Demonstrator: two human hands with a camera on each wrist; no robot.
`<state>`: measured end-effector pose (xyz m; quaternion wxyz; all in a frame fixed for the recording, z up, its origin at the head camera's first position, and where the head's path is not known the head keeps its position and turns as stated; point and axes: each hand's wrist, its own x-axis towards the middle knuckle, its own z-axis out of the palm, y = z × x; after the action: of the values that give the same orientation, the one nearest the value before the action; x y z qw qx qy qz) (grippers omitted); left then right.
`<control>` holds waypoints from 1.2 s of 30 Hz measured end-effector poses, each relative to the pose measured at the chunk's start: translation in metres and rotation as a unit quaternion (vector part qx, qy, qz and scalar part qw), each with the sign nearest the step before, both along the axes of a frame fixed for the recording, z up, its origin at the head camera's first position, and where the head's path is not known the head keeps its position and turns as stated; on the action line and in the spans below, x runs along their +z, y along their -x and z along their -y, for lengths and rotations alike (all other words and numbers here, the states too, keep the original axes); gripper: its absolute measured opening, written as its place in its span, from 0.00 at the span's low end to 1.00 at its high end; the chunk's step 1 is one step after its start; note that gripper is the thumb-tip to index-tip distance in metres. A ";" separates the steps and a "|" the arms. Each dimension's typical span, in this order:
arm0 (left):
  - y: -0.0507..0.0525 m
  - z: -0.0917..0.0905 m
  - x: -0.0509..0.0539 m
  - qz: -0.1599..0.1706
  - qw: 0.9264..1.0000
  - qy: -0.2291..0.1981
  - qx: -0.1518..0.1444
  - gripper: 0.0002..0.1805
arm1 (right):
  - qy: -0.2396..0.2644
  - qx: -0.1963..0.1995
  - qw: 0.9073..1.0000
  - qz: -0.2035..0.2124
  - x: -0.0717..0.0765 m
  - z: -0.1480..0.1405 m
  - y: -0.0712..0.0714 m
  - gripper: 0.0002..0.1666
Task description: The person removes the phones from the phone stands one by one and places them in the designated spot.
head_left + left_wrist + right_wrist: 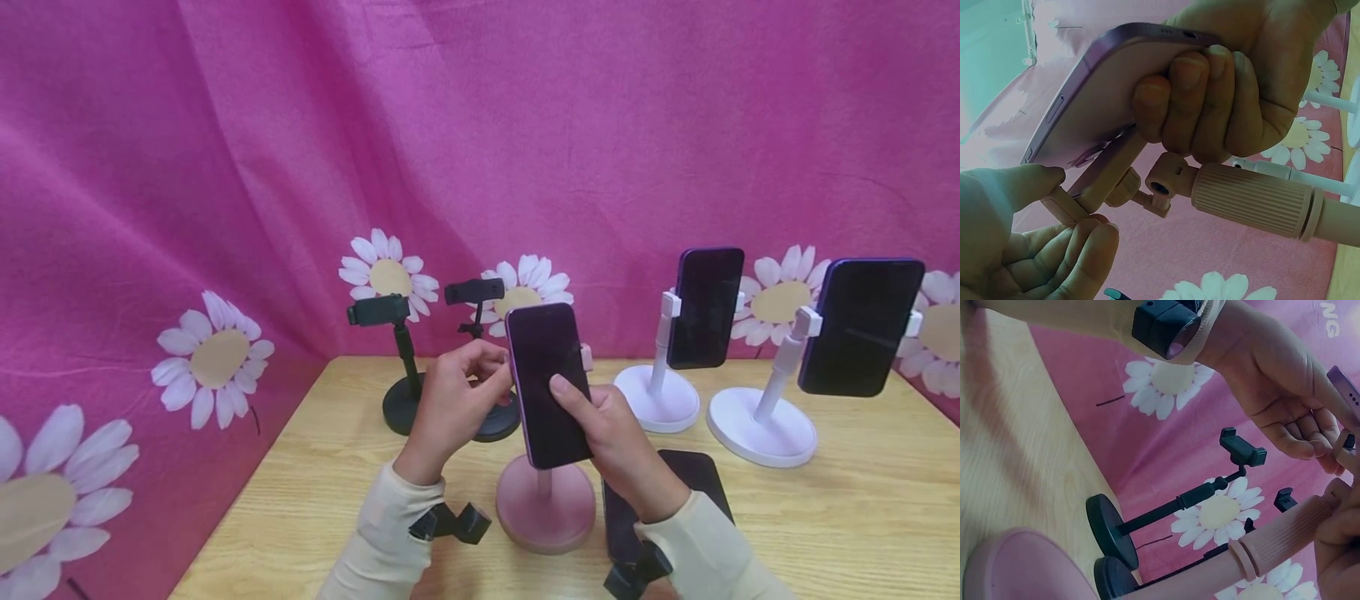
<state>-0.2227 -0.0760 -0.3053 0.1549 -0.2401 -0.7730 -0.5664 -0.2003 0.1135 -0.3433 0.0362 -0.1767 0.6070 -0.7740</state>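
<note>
A purple-edged phone (547, 392) stands tilted in front of a pink phone stand (546, 508), its dark screen toward me. My right hand (618, 433) grips the phone's right side, thumb on the screen and fingers curled behind, as the left wrist view shows. With thumb and fingers, my left hand (1041, 231) pinches the end of the stand's clamp (1067, 205) at the phone's other edge. The phone's back lies close against the clamp; whether it is fully seated I cannot tell. Behind the clamp is the ribbed pink stem (1250, 199).
Two black phone stands (405, 358) with bare clamps are behind my left hand. At the right, two white stands (656, 396) hold phones (861, 325). Another dark phone (697, 475) lies on the wooden table (300, 508) under my right forearm. A pink flowered cloth (480, 150) hangs behind.
</note>
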 end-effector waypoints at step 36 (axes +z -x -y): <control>-0.004 -0.001 0.000 0.004 1.000 0.002 0.001 0.12 | -0.218 -0.090 0.971 0.047 -0.011 -0.090 -0.046 0.27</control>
<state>-0.2190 -0.0749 -0.3050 0.1518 -0.2373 -0.7751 -0.5656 -0.1541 0.2039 -0.3546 0.0322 -0.0725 0.7722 -0.6304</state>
